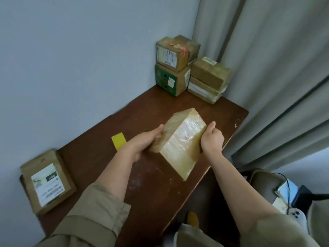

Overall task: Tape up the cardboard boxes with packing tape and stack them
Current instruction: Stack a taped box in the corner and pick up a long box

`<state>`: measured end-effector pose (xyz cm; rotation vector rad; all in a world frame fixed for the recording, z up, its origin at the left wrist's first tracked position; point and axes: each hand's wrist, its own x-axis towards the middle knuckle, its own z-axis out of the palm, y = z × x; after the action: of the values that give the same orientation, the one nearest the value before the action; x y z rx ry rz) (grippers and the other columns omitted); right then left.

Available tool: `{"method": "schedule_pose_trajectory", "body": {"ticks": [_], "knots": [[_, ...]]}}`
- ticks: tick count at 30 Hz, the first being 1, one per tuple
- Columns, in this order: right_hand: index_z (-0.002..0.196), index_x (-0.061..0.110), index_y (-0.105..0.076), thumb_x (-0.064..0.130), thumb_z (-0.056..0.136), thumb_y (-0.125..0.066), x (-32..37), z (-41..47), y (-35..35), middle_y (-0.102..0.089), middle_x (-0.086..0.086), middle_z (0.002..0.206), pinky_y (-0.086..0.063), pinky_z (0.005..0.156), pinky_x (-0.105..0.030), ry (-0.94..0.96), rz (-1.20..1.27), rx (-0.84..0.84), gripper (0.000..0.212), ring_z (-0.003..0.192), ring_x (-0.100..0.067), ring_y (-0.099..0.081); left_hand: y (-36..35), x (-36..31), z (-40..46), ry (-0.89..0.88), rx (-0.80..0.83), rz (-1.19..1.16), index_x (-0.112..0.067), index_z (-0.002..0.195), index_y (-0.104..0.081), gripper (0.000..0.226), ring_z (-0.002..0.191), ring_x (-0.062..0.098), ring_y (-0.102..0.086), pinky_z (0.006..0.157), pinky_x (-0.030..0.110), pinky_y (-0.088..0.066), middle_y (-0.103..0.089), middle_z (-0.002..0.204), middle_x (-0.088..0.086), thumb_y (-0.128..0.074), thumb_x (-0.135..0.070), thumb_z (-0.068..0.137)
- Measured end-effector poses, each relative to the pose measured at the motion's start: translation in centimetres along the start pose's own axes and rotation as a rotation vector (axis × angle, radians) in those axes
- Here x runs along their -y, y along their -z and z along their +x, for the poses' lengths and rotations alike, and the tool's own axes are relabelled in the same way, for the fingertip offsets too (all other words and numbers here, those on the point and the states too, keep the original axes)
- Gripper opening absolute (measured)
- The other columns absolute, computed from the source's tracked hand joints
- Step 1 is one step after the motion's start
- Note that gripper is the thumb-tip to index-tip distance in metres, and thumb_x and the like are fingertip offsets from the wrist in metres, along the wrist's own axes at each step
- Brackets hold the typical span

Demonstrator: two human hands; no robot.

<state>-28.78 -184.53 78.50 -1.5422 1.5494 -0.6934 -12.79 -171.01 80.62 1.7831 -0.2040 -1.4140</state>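
A cardboard box wrapped in shiny clear tape is in the middle of the brown table, tilted, held between both hands. My left hand grips its left side, thumb along the top edge. My right hand grips its right side with curled fingers. At the far corner stand two stacks: a taped box on a green-printed box, and a brown box on a flatter box. No tape roll is in view.
A flat box with a white label lies at the table's near left end. A yellow card lies left of my left wrist. A wall runs along the left, curtains hang on the right, and a chair with cables and a phone stands lower right.
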Motion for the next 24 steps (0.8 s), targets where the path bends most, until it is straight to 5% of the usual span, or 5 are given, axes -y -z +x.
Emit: {"method": "schedule_pose_trajectory", "body": {"ticks": [6,10,18,21,24], "knots": [[0.069,0.007,-0.053,0.037,0.108,-0.026,0.5,8.4,4.1,-0.057,-0.008,0.071,-0.048,0.073,-0.040,0.023,-0.185,-0.095,0.056,0.070,-0.029,-0.058,-7.0,-5.3,3.1,-0.064,0.037,0.026,-0.014,0.115,-0.071,0.062,0.096,0.025,-0.073,0.090,0.043,-0.057,-0.076,0.102,0.009,-0.059,-0.067,0.083],[0.105,0.015,-0.060,0.038,0.104,-0.038,1.5,12.7,6.0,-0.057,0.002,0.088,-0.049,0.075,-0.038,0.066,-0.220,-0.129,0.031,0.086,-0.027,-0.059,-10.2,-7.8,4.9,-0.111,-0.045,-0.050,-0.016,0.118,-0.069,0.062,0.100,0.025,-0.071,0.097,0.045,-0.053,-0.075,0.105,0.007,-0.056,-0.067,0.085],[0.154,0.028,-0.032,0.088,0.077,-0.046,4.3,15.4,2.8,-0.036,0.002,0.150,-0.040,0.109,-0.046,-0.086,0.065,0.737,0.099,0.135,-0.026,-0.042,-12.4,-12.0,8.2,-0.181,-0.312,-0.039,-0.012,0.127,-0.060,0.052,0.104,0.022,-0.061,0.095,0.043,-0.051,-0.065,0.112,0.003,-0.032,-0.049,0.105],[0.155,0.037,-0.023,0.084,0.060,-0.070,4.0,16.2,1.9,-0.035,0.004,0.150,-0.051,0.096,-0.048,-0.203,0.098,0.770,0.116,0.130,-0.029,-0.047,-12.6,-13.5,9.7,-0.218,-0.302,0.005,-0.018,0.100,-0.065,0.045,0.085,0.013,-0.061,0.071,0.029,-0.050,-0.064,0.093,-0.003,-0.033,-0.049,0.105],[0.145,0.028,-0.043,0.057,0.077,-0.077,3.1,18.3,2.2,-0.063,-0.001,0.127,-0.057,0.090,-0.055,-0.276,0.232,0.743,0.081,0.111,-0.026,-0.064,-12.4,-14.3,10.9,-0.245,-0.316,-0.001,-0.020,0.098,-0.062,0.036,0.074,0.004,-0.051,0.060,0.023,-0.038,-0.056,0.082,-0.009,-0.038,-0.044,0.105]]}}
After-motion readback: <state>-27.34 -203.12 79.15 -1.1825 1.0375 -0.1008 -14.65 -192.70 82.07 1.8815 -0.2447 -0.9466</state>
